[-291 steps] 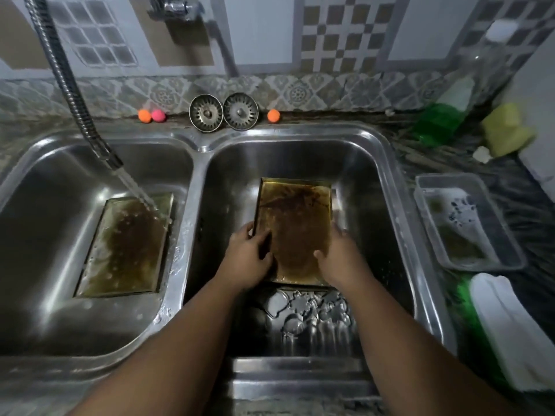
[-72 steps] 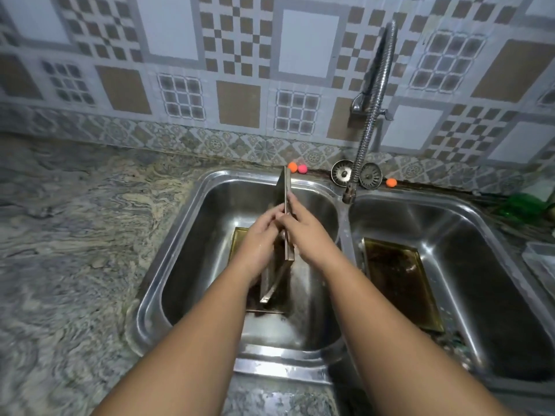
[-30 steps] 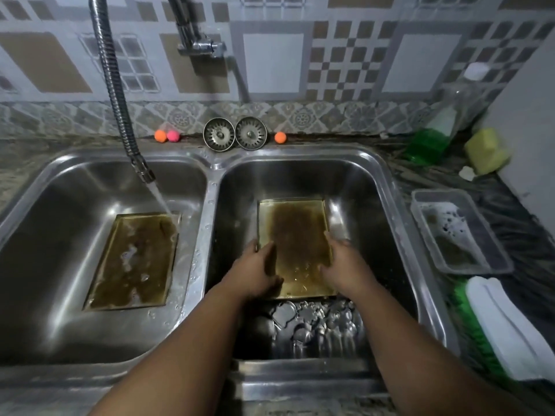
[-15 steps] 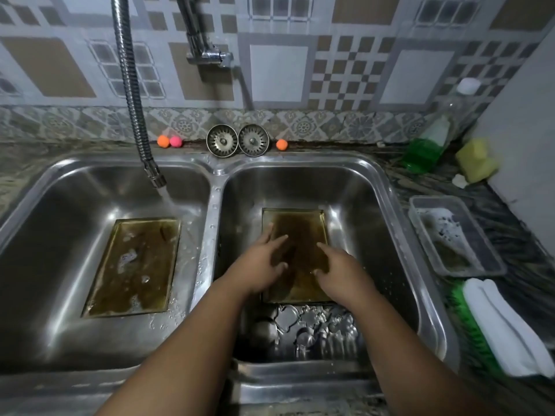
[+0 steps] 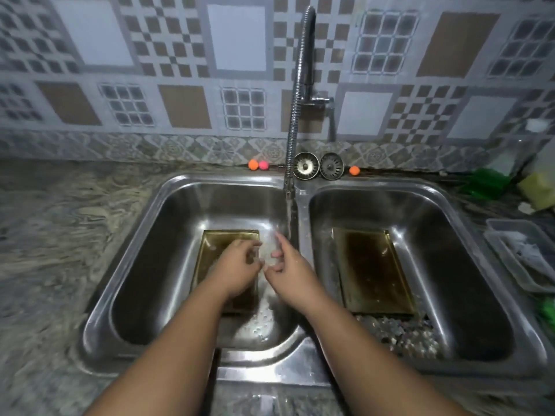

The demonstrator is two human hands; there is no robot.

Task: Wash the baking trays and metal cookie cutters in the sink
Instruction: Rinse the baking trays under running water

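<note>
Our left hand [image 5: 238, 267] and right hand [image 5: 289, 273] meet over the left basin [image 5: 150, 265] of a steel double sink [image 5: 264, 372], held in the water [image 5: 289, 217] that falls from a hose [image 5: 297, 115]. The fingers of both hands are loosely bent and spread, and they grip nothing we can make out. Their fingertips nearly touch. Motion blur and spray soften the fingers.

Under our left hand, a left tray [image 5: 228, 239] lies flat on the floor of the left basin, brownish and wet, partly hidden by hand and wrist. A right tray [image 5: 372, 271] lies flat on the floor of the right basin [image 5: 468, 280], dark with grime in its middle. The cutters [image 5: 396, 330] lie in a blurred, shiny heap just in front of that tray, at the near end of the right basin.

Behind the sink, against the patterned tile wall [image 5: 237, 37], two round strainers [image 5: 305, 165] stand on edge beside the hose. An orange ball [image 5: 253, 164] and a pink ball [image 5: 263, 165] sit to their left, another orange one to their right. The marbled worktop [image 5: 45, 235] spreads to the left. On the right of it stand a clear tub [image 5: 522, 253], a green bottle [image 5: 486, 181] and a yellow sponge [image 5: 537, 187].
</note>
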